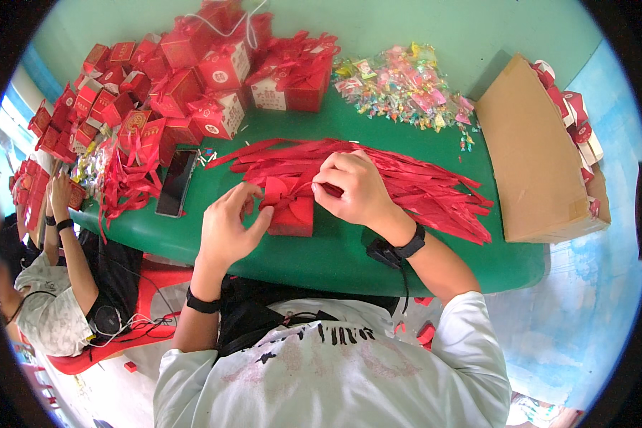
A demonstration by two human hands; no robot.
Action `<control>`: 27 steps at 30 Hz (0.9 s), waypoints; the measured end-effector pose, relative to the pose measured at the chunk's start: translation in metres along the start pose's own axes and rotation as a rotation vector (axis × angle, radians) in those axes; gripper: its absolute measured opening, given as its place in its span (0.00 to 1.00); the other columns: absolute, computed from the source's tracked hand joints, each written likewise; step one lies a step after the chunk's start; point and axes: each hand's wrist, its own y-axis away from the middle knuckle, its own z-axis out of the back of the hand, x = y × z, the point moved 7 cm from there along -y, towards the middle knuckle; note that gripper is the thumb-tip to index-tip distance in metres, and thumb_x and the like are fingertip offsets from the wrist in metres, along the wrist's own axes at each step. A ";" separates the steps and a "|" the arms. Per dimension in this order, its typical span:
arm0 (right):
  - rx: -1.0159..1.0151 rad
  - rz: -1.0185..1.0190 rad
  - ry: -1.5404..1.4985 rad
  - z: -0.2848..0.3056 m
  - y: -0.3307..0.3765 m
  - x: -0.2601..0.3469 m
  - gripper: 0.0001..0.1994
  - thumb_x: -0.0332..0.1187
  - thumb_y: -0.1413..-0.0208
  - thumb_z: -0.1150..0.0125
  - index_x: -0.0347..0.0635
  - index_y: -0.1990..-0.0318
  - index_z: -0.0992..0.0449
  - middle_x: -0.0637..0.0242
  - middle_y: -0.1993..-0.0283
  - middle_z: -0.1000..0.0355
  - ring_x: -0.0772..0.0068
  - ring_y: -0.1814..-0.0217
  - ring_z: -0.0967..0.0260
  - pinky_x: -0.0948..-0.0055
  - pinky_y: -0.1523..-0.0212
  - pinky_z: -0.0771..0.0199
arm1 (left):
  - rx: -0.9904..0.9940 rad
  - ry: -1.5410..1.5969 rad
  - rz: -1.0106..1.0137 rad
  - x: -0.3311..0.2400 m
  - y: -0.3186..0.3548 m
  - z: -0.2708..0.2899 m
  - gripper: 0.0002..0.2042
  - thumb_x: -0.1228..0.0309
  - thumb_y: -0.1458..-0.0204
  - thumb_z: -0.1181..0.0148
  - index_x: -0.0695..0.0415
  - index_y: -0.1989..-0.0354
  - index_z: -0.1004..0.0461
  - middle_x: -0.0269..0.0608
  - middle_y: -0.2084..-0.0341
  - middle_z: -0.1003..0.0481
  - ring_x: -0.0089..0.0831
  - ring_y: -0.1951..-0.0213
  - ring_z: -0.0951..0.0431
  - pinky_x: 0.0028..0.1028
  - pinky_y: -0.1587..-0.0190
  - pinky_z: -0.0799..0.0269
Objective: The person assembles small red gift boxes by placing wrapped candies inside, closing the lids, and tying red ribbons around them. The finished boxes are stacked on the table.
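A small red gift box (292,218) stands at the near edge of the green table, with red ribbon over its top. My right hand (352,187) is closed, pinching a strand of red ribbon (302,187) just above the box. At the box's left side is my left hand (230,222), its thumb and forefinger curved and apart, tips close to the ribbon; whether they touch it is hard to tell. Behind and to the right of the box lies a long bundle of loose red ribbons (428,187), partly covered by my right hand.
Red gift boxes (182,93) pile up at the back left, beside a phone (177,182). Wrapped candies (399,85) are heaped at the back. A cardboard carton (531,157) with red-and-white boxes stands right. Another person's hands (59,194) work at far left.
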 end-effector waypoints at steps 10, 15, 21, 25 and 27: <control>0.357 -0.626 -1.044 -0.046 0.021 -0.036 0.08 0.35 0.32 0.38 0.39 0.59 0.21 0.78 0.69 0.29 0.83 0.67 0.32 0.74 0.68 0.32 | 0.115 0.250 0.077 0.013 0.004 -0.011 0.05 0.75 0.42 0.35 0.62 0.60 0.23 0.38 0.69 0.24 0.28 0.70 0.26 0.28 0.66 0.31; 0.475 -0.611 -1.013 -0.047 0.024 -0.040 0.08 0.34 0.35 0.37 0.39 0.62 0.25 0.77 0.68 0.32 0.83 0.69 0.37 0.76 0.68 0.37 | 0.233 0.516 0.369 0.043 0.015 -0.023 0.06 0.74 0.36 0.41 0.64 0.57 0.26 0.36 0.67 0.27 0.25 0.68 0.29 0.25 0.64 0.33; 0.399 -0.129 -0.444 -0.023 0.007 -0.018 0.11 0.36 0.37 0.37 0.37 0.65 0.27 0.61 0.69 0.29 0.62 0.67 0.31 0.64 0.65 0.31 | 0.186 0.293 0.154 0.023 0.011 -0.019 0.09 0.71 0.31 0.46 0.67 0.61 0.28 0.43 0.70 0.31 0.34 0.68 0.31 0.30 0.60 0.32; 0.452 -0.169 -0.338 -0.018 0.006 -0.010 0.13 0.39 0.39 0.35 0.37 0.65 0.26 0.53 0.65 0.25 0.48 0.63 0.25 0.55 0.61 0.25 | 0.240 0.263 0.134 0.020 0.009 -0.020 0.12 0.71 0.31 0.46 0.68 0.66 0.30 0.44 0.71 0.33 0.36 0.67 0.32 0.33 0.60 0.33; 0.461 -0.179 -0.334 -0.019 0.006 -0.011 0.13 0.39 0.40 0.35 0.37 0.66 0.26 0.53 0.66 0.25 0.48 0.63 0.24 0.54 0.62 0.25 | 0.242 0.305 0.095 0.017 0.008 -0.019 0.13 0.71 0.32 0.45 0.68 0.67 0.31 0.44 0.71 0.34 0.35 0.68 0.33 0.33 0.61 0.34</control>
